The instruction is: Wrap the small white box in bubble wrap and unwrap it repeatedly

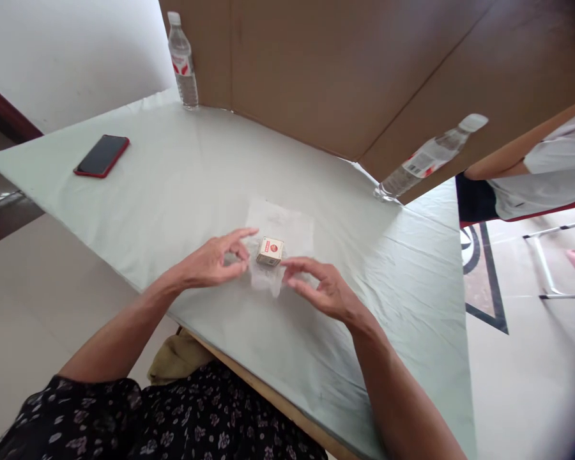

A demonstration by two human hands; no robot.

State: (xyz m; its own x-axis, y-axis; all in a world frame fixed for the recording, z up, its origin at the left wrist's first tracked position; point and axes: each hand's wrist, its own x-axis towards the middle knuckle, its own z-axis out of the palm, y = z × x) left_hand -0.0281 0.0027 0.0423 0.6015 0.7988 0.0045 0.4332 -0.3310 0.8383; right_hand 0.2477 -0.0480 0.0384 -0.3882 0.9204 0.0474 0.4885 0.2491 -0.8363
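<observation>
A small cream box [270,251] with red print sits on a thin, crinkled translucent sheet [297,230] spread over the table. To the box's left is my left hand [215,259], its fingers apart and nothing held; the fingertips hover by the sheet's edge. My right hand [322,285] is on the other side, fingers spread, with the index fingertip very near the box's lower right corner. Whether that fingertip touches the box I cannot tell.
The table [182,172] has a pale green cloth. A phone [102,156] lies at left. Two water bottles, one at the back left [184,64] and one at right [426,160], stand before a brown cardboard panel [306,70]. Another person's sleeve [563,144] shows at right.
</observation>
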